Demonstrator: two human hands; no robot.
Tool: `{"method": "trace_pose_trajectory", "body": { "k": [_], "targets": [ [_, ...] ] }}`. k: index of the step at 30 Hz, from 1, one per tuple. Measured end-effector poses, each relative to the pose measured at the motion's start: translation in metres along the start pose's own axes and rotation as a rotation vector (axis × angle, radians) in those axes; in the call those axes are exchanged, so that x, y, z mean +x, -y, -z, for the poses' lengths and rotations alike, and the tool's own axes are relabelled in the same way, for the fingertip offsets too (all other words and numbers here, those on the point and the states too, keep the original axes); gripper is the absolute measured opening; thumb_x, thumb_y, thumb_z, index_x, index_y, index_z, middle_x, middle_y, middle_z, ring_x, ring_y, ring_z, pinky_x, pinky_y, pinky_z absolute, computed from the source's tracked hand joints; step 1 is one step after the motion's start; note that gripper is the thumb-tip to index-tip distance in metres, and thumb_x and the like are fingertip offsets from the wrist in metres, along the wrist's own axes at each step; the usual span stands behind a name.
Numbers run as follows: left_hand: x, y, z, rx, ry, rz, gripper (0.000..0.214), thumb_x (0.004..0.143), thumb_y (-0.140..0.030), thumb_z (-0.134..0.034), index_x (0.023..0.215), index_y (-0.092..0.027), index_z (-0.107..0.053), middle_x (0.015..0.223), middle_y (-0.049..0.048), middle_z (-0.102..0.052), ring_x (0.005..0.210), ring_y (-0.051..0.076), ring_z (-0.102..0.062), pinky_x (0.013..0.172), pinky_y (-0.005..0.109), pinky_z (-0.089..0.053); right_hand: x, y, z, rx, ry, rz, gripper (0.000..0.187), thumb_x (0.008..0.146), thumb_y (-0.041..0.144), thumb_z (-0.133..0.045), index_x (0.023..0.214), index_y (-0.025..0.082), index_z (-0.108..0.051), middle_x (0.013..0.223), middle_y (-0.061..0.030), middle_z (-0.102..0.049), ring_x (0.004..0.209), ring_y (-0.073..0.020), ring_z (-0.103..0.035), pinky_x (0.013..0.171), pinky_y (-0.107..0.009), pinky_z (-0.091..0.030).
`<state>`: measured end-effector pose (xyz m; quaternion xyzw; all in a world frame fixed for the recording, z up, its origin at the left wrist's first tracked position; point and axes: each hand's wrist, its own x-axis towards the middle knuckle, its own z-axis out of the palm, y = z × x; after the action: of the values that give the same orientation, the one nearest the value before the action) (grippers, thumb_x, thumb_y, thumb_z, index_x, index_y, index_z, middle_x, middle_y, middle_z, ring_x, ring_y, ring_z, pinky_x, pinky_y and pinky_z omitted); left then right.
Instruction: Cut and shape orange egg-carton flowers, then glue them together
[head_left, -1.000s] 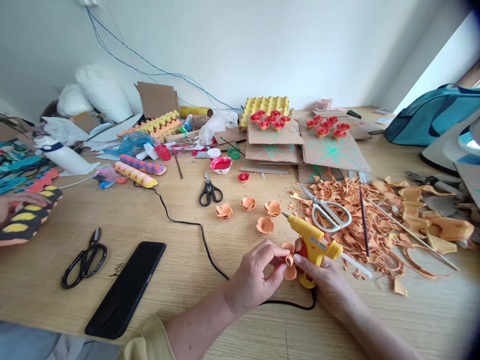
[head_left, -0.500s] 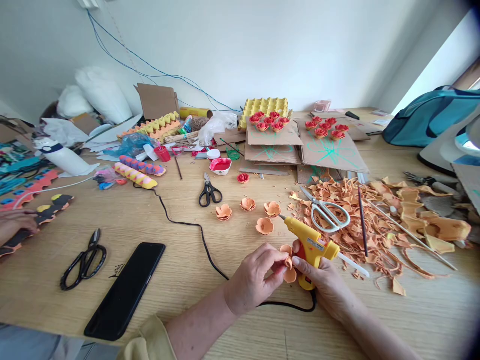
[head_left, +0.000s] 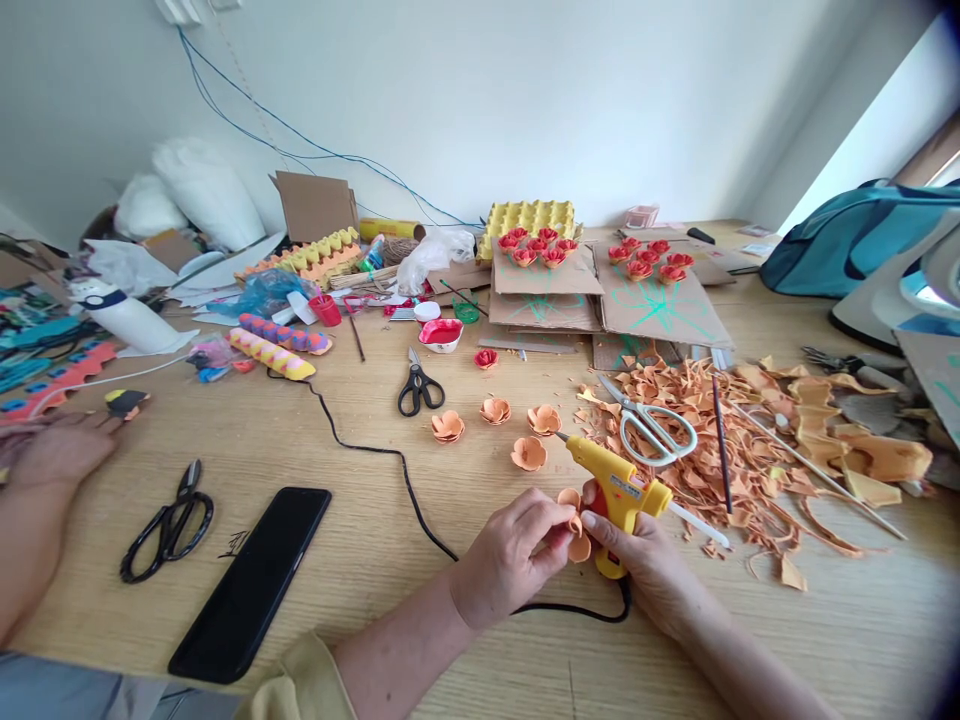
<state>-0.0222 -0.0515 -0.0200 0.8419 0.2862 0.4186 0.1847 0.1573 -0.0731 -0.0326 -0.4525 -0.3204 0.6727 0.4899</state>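
My left hand (head_left: 517,550) pinches an orange egg-carton flower (head_left: 576,540), whose petals show above and below the fingertips. A yellow hot glue gun (head_left: 619,490) rests in the grip of my right hand (head_left: 652,565); its nozzle points up and left, and a white glue stick (head_left: 699,523) sticks out of its back. The right thumb and fingertips also touch the flower's edge. Just beyond lie several orange paper flowers, among them one close to the nozzle (head_left: 529,454). A single red flower (head_left: 486,358) sits farther back.
Orange scraps (head_left: 697,430) pile up at right, with white-handled scissors (head_left: 658,434) on them. Black scissors (head_left: 420,385), a phone (head_left: 251,585) and dark-handled scissors (head_left: 169,525) lie leftward. Red flowers stand on cardboard (head_left: 664,305). Another person's hand (head_left: 64,450) reaches in at far left.
The other person's hand and forearm have come farther in at left, covering most of the dark carton strip. My hands, the flower and the glue gun have hardly moved.
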Motion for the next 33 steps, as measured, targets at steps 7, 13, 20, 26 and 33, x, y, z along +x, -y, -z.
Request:
{"method": "trace_pose_trajectory", "body": {
  "k": [7, 13, 20, 26, 33],
  "targets": [
    [-0.0008, -0.0001, -0.001, 0.018, 0.01, 0.028, 0.019, 0.093, -0.008, -0.053, 0.107, -0.02, -0.056, 0.088, 0.003, -0.064, 0.079, 0.013, -0.064, 0.073, 0.023, -0.055, 0.0, 0.0013, -0.0027, 0.046, -0.031, 0.015, 0.038, 0.069, 0.042, -0.085, 0.09, 0.022, -0.061, 0.078, 0.001, -0.062, 0.068, -0.0129, -0.053, 0.064, -0.024, -0.044],
    [0.0002, -0.0015, -0.0012, 0.033, -0.004, 0.041, 0.019, 0.09, -0.008, -0.054, 0.103, -0.02, -0.058, 0.081, 0.0007, -0.062, 0.068, 0.011, -0.06, 0.067, 0.021, -0.053, -0.0008, 0.0046, -0.0059, 0.037, -0.022, 0.018, 0.038, 0.068, 0.044, -0.085, 0.088, 0.022, -0.061, 0.076, 0.0012, -0.061, 0.067, -0.0137, -0.052, 0.064, -0.025, -0.043],
    [0.0054, -0.0011, -0.0045, -0.008, -0.069, 0.175, 0.015, 0.082, -0.007, -0.058, 0.09, -0.019, -0.059, 0.069, -0.0032, -0.052, 0.054, 0.008, -0.047, 0.054, 0.019, -0.045, 0.0007, 0.0041, -0.006, 0.012, -0.006, 0.029, 0.039, 0.07, 0.048, -0.083, 0.088, 0.022, -0.062, 0.078, 0.0007, -0.063, 0.07, -0.0144, -0.054, 0.065, -0.025, -0.041],
    [0.0052, 0.0006, -0.0058, -0.078, -0.06, 0.227, 0.016, 0.081, -0.004, -0.059, 0.091, -0.017, -0.061, 0.077, -0.0009, -0.056, 0.058, 0.007, -0.047, 0.053, 0.018, -0.043, 0.0008, 0.007, -0.0088, -0.009, 0.011, 0.039, 0.04, 0.069, 0.049, -0.084, 0.088, 0.022, -0.061, 0.078, 0.0003, -0.063, 0.072, -0.0154, -0.055, 0.067, -0.026, -0.042],
    [0.0072, 0.0002, 0.0017, -0.039, -0.063, 0.146, 0.019, 0.082, -0.009, -0.061, 0.097, -0.02, -0.064, 0.094, 0.005, -0.056, 0.081, 0.015, -0.059, 0.074, 0.028, -0.056, -0.0001, 0.0084, -0.0093, -0.002, 0.019, 0.03, 0.042, 0.067, 0.048, -0.086, 0.088, 0.022, -0.061, 0.075, 0.0016, -0.063, 0.068, -0.0144, -0.054, 0.065, -0.026, -0.042]
  ]
}}
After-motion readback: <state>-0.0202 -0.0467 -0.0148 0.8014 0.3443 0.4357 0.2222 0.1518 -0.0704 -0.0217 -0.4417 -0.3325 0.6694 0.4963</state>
